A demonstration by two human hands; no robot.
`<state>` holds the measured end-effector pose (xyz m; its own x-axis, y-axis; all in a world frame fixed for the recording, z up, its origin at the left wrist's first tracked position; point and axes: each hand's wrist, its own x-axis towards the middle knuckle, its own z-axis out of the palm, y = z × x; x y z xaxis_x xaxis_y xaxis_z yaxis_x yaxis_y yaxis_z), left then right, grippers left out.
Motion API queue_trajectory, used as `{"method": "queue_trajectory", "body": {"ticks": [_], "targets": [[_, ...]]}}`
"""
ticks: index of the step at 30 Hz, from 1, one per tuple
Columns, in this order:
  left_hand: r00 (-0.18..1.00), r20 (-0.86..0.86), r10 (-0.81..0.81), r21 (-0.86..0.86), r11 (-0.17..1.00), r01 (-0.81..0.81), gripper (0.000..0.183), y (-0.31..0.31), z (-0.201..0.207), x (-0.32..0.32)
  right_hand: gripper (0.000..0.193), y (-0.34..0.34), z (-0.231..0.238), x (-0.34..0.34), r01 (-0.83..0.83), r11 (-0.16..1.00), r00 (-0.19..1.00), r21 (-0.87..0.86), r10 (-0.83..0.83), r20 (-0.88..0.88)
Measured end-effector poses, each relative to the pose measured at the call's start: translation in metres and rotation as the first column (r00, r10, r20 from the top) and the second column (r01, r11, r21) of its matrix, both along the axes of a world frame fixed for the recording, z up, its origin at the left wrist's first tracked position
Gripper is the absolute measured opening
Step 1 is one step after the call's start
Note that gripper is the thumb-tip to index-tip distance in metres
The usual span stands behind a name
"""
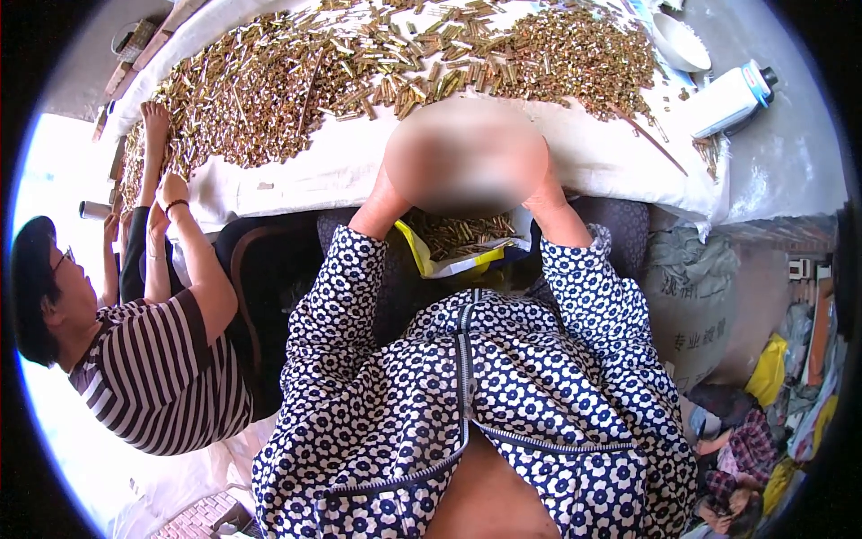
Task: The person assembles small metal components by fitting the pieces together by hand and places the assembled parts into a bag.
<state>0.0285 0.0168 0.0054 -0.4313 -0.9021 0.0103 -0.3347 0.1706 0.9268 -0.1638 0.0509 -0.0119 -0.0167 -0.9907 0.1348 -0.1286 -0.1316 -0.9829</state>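
My left hand (406, 169) and my right hand (528, 166) are raised close together above the near edge of the cloth-covered table. A blurred patch hides the fingers of both, and anything between them. Just below them, an open yellow, white and blue bag (417, 247) holds many thin brass-coloured metal pieces (462, 235). Beyond my hands, longer brass-coloured pieces (440, 76) lie scattered on the white cloth (350, 148). Large heaps of small brass-coloured parts spread to the left (260, 90) and right (584, 58).
A person in a striped shirt (171, 359) sits at my left, hands by the left heap. A white bottle (732, 97) lies on the right, near a white bowl (680, 43) and a thin stick (648, 139). A grey sack (687, 296) and piled cloths (750, 445) are at lower right.
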Motion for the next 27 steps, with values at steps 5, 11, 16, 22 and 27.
{"method": "queue_trajectory", "body": {"ticks": [5,11,16,22,27], "targets": [[0.978,-0.209,-0.027,0.102,0.994,0.049,0.012,0.006,-0.008,0.000,0.014,0.009,0.004,0.007,-0.021,1.000,0.997,0.022,0.019,0.069],[0.958,-0.284,-0.028,0.135,0.989,0.068,0.010,0.010,-0.009,-0.002,0.014,0.015,0.000,0.008,-0.028,0.998,0.988,0.063,0.019,0.152],[0.936,-0.352,0.015,0.193,0.980,0.056,0.010,0.014,-0.008,-0.002,0.015,0.015,-0.003,0.007,-0.013,0.999,0.988,0.050,0.005,0.156],[0.905,-0.410,0.115,0.263,0.965,-0.003,0.009,0.020,-0.010,-0.006,0.016,0.016,-0.004,0.005,0.006,0.999,0.983,0.050,-0.015,0.183],[0.843,-0.517,0.151,0.276,0.961,-0.003,0.010,0.021,-0.014,-0.008,0.011,0.018,-0.002,0.004,0.010,1.000,0.988,-0.010,-0.008,0.156]]}}
